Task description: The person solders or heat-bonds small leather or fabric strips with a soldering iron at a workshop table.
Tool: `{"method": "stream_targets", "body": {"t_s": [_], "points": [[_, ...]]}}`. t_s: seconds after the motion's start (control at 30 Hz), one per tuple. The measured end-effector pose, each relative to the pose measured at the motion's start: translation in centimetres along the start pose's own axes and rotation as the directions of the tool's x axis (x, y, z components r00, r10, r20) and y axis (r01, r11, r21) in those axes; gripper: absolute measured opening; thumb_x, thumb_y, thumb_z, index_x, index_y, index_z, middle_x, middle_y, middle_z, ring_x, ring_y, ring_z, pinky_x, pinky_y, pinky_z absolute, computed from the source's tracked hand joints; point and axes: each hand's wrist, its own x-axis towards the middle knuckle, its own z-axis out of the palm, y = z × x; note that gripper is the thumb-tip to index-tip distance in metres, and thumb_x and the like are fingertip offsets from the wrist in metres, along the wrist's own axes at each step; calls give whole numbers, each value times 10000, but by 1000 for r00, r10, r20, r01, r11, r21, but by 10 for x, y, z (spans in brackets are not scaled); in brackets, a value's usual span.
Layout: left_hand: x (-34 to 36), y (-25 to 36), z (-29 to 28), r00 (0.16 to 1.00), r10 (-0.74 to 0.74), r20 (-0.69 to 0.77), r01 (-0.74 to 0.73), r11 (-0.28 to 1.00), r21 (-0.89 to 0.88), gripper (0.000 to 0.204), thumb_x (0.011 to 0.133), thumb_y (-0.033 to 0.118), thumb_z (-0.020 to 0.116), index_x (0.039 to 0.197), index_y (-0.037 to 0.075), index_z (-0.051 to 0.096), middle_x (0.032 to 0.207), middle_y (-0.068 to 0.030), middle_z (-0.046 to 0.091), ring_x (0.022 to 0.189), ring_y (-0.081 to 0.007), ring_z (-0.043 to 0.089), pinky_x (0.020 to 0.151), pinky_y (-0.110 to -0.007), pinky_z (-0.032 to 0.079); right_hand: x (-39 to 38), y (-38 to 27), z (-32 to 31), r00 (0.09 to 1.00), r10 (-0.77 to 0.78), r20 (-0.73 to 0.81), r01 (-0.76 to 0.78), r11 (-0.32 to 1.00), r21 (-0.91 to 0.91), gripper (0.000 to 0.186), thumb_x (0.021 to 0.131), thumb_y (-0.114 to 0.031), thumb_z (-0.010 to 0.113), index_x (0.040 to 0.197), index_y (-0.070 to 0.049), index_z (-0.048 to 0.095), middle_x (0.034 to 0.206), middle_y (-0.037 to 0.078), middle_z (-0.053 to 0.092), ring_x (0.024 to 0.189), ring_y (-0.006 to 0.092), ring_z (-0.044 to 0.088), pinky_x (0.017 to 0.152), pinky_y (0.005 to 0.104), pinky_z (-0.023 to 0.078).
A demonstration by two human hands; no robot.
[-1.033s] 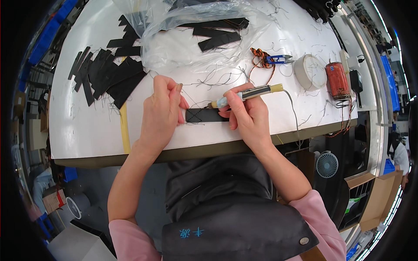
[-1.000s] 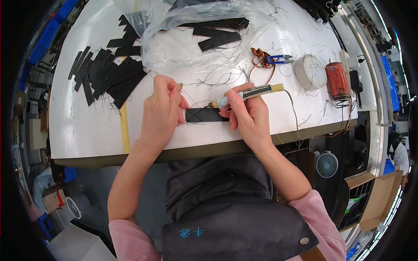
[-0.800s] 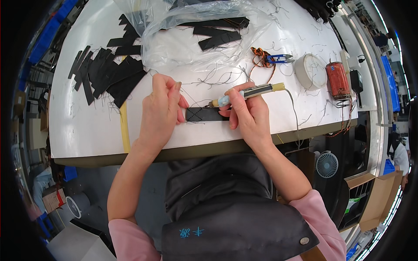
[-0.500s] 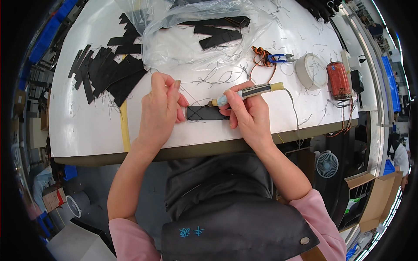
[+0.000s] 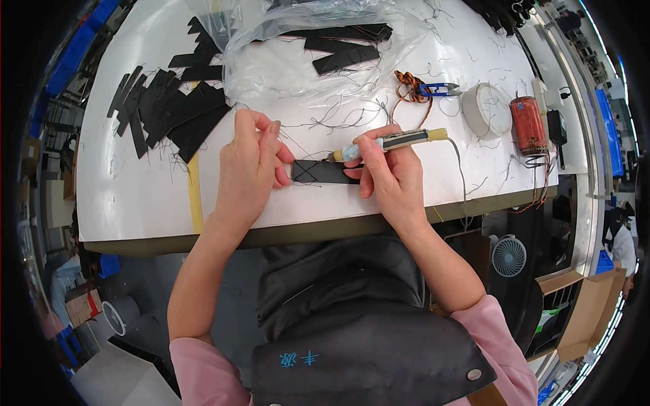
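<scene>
Fingers (image 5: 267, 135) of the left hand (image 5: 247, 169) press one end of a black fabric strip (image 5: 325, 172) flat on the white counter (image 5: 135, 196), while the right hand (image 5: 393, 176), closed around a corded pen-like tool (image 5: 389, 143), touches its tip to the strip's upper edge at centre frame. The step looks like trimming or sealing, and the next move calls for steady travel along the edge. Around it lie a clear plastic bag (image 5: 298, 61) at 12 o'clock, cut black pieces (image 5: 169, 108) at 10 o'clock, a tape roll (image 5: 486, 110) at 2 o'clock and loose threads (image 5: 338, 118) just above the strip, which could snag the tip.
</scene>
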Motion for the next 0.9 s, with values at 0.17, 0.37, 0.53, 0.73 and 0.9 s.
{"method": "stream_targets", "body": {"t_s": [0.17,0.37,0.53,0.73,0.9], "points": [[0,1,0,1000,-9,-2,9,1000,1,155,1008,161,424,963,15,396,649,-98,610,448,-117,553,420,-247,426,0,0,1,1000,6,2,-6,999,-45,180,999,-191,500,992,-11,504,783,56,599,491,38,486,622,232,550],[-1,2,0,1000,-20,-11,19,1000,-12,158,1008,167,424,966,17,398,657,-98,613,455,-113,554,421,-246,429,-1,1,1,1000,-10,-14,11,999,39,191,994,-198,511,1005,-7,513,797,66,620,478,39,481,617,229,546],[-2,2,0,998,-58,-14,57,998,-37,159,1009,171,428,967,20,399,663,-94,613,460,-108,554,424,-244,431,2,-8,6,1000,23,5,-23,998,63,194,956,-202,581,975,-10,574,759,68,657,483,31,488,510,191,449],[-1,2,-1,999,-32,-1,32,999,-37,160,1010,172,430,967,22,396,662,-95,611,460,-109,555,426,-243,435,2,-10,13,1000,30,6,-30,999,-22,191,937,-191,614,971,-3,613,811,95,692,495,17,471,467,164,392],[-2,0,-1,1000,-12,-4,12,999,-32,159,1011,169,429,966,21,393,662,-98,612,460,-113,559,424,-242,434,2,-5,15,999,27,-24,-26,1000,11,189,908,-199,656,952,-16,640,716,38,686,474,9,462,426,178,357]]}}
